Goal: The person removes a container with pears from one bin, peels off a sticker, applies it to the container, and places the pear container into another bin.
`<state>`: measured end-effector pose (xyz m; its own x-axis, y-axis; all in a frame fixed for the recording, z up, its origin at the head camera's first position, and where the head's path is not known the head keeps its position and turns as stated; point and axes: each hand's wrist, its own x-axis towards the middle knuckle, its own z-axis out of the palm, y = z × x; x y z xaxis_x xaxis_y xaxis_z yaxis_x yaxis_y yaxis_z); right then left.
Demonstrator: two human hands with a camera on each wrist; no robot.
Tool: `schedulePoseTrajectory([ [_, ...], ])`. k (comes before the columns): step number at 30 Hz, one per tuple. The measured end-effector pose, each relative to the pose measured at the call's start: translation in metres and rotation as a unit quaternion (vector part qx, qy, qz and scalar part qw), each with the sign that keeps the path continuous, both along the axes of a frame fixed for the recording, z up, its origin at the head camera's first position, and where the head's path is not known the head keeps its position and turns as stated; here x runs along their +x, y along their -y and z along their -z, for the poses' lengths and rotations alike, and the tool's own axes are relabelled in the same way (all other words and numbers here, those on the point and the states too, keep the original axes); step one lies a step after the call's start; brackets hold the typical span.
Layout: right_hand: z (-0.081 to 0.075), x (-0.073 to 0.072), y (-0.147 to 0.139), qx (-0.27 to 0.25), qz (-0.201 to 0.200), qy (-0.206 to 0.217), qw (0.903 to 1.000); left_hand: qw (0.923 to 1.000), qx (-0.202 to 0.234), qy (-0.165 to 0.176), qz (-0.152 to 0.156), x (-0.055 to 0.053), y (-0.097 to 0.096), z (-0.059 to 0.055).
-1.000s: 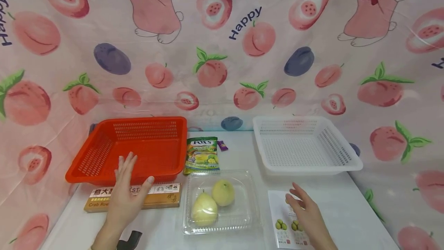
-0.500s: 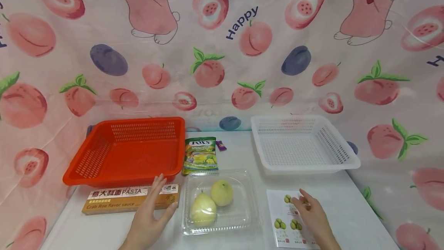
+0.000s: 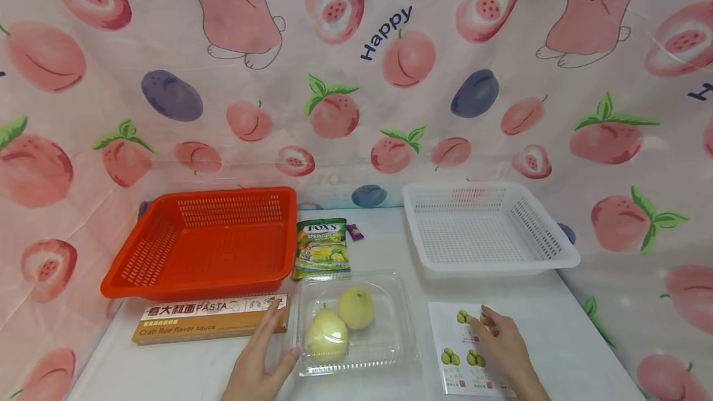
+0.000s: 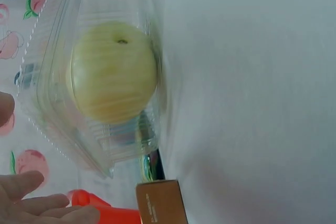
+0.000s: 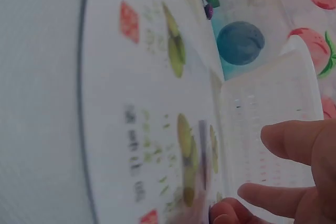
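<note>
In the head view, a clear plastic clamshell box point(image 3: 384, 351) with two pale yellow-green pears, a left pear point(image 3: 327, 336) and a right pear point(image 3: 356, 307), lies at the middle front. My left hand point(image 3: 259, 361) is at its left side, fingers straight and thumb spread toward the box's edge. The left wrist view shows one pear point(image 4: 113, 72) through the clear wall, with the hand's fingers point(image 4: 31, 182) apart from it. Over a flat white packet point(image 3: 453, 327) printed with green fruit hovers my right hand point(image 3: 504, 345), its fingers loosely bent. In the right wrist view two fingers point(image 5: 289, 140) stand apart, with nothing between them.
A red basket point(image 3: 223, 286) stands at the back left, a white basket point(image 3: 496, 268) at the back right. Before the red one lies a pasta box point(image 3: 208, 320). A green candy bag point(image 3: 322, 249) and a small purple wrapper point(image 3: 354, 231) lie between the baskets. A fruit-print cloth point(image 3: 334, 166) hangs behind.
My left hand has moved right and nearer, from in front of the red basket, past the pasta box, to the clamshell's left edge. My right hand has moved slightly nearer over the packet.
</note>
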<state>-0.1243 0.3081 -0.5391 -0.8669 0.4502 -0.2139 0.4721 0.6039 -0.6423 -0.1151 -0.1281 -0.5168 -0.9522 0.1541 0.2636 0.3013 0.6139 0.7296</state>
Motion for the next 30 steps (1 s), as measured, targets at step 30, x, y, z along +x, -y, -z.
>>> schedulePoseTrajectory([
  [30, 0.004, -0.003, 0.006, 0.071, -0.083, -0.009, 0.9940, 0.9673, 0.167, 0.191, 0.012, 0.006, -0.016, 0.003],
])
